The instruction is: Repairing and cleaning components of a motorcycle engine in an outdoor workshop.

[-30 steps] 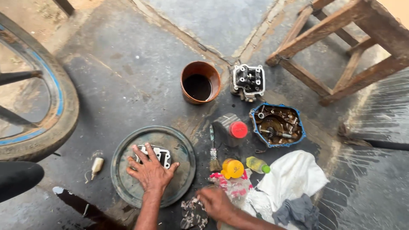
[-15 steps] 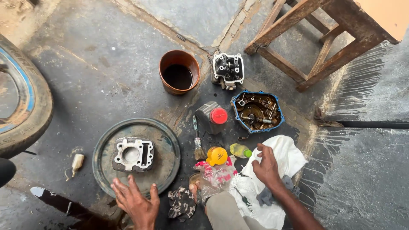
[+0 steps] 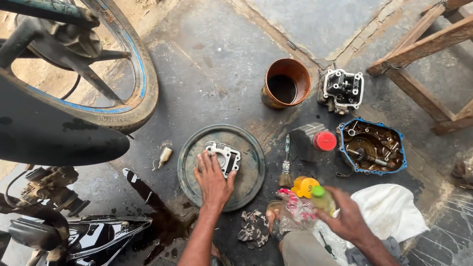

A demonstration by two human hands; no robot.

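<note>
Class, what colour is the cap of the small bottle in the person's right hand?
Green: the bottle in the right hand has a bright green cap, seen in the head view.

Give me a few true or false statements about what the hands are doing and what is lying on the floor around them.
1. The left hand rests on the metal engine cylinder block in the round metal tray. True.
2. The right hand is empty. False: it grips a small bottle with a green cap.
3. The brush lies inside the tray. False: it lies on the floor beside it.
4. The blue-rimmed tray holds engine parts. True.
5. The orange-brown can is tipped over. False: it stands upright.
</note>
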